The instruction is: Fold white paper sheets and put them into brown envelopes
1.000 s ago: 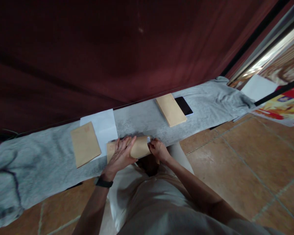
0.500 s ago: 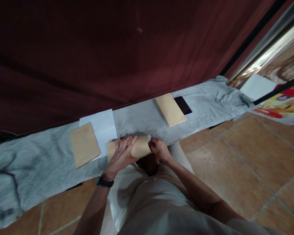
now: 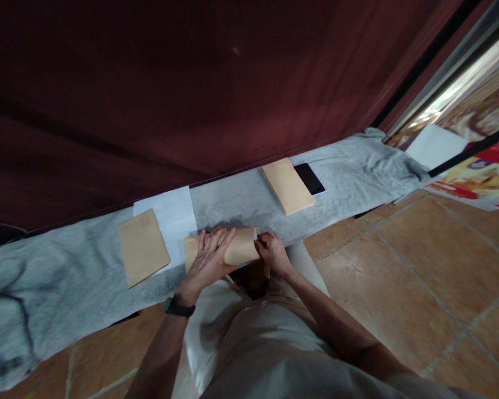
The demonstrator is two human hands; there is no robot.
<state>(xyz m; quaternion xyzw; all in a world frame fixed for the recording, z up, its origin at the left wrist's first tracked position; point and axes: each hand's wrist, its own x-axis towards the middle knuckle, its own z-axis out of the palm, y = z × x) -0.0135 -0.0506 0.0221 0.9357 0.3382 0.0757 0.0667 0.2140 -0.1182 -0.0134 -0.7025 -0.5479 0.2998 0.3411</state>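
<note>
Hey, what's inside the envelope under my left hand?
Something white shows at the end of the brown envelope beside your right hand; I can't tell whether it's contents or lining. The envelope and your left hand cover the rest.

left hand (image 3: pixel 210 257): gripping brown envelope (image 3: pixel 242 247) from above, fingers spread, thumb at its near edge | right hand (image 3: pixel 273 253): fingers curled at envelope's right end, grip unclear | left forearm (image 3: pixel 161 346), right forearm (image 3: pixel 322 305): slanting inward toward envelope
</note>
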